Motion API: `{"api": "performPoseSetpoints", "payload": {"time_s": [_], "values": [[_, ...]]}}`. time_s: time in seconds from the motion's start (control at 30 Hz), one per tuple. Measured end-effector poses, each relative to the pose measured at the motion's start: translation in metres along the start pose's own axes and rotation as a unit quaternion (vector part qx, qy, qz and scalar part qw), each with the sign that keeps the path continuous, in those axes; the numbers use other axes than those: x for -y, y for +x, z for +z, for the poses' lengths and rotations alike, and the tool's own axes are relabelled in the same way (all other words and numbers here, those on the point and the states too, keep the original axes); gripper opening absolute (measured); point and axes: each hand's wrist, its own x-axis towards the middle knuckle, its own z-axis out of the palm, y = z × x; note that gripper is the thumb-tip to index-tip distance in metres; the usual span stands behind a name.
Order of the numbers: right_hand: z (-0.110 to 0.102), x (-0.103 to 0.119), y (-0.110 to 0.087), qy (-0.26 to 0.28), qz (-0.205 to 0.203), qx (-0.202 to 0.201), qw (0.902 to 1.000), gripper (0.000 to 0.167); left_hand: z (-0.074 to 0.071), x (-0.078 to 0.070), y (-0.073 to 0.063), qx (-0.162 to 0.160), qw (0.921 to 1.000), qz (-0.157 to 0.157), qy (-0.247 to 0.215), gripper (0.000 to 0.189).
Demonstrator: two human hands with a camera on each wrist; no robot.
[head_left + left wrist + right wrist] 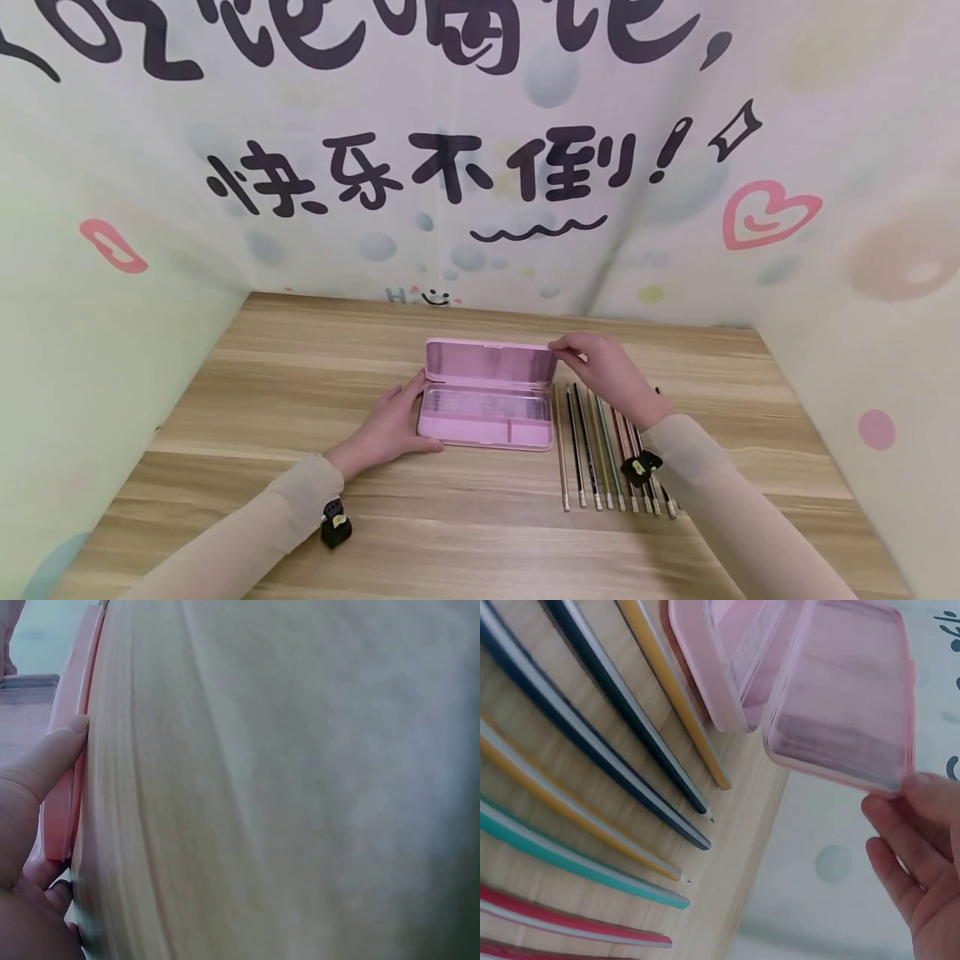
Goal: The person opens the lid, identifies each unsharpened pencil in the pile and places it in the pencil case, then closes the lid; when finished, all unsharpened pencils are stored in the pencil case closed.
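Observation:
A pink pencil case (465,431) lies on the wooden table with its lid (487,364) raised at the back. Inside are a long compartment, a narrower front one and a small square one at the right. My left hand (386,425) grips the case's left end, thumb along the front side and fingers behind, as the left wrist view also shows the thumb (56,754) on the pink wall. With thumb and fingertips, my right hand (603,367) pinches the lid's upper right corner. In the right wrist view the lid (840,690) stands tilted up.
Several pencils (561,450) lie side by side right of the case, eraser ends toward me. My right forearm (705,467) crosses over some of them. A printed cloth wall (450,250) rises behind the table (300,350), with more cloth on both sides.

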Motion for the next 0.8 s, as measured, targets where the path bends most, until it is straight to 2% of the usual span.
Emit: {"api": "performPoseSetpoints", "payload": {"time_s": [0.17,0.37,0.8], "values": [[0.003,0.002,0.004,-0.031,0.027,0.005,0.9991,0.021,-0.001,-0.001,-0.001,0.001,1.0000,-0.001,-0.003,0.128],[0.010,-0.001,0.006,-0.064,0.034,0.030,0.9969,0.032,0.000,-0.001,0.000,0.002,0.9999,0.007,-0.014,0.133],[0.025,-0.018,0.013,-0.068,0.059,0.093,0.9916,0.053,-0.001,0.001,-0.002,0.009,0.9998,0.016,0.010,0.124]]}}
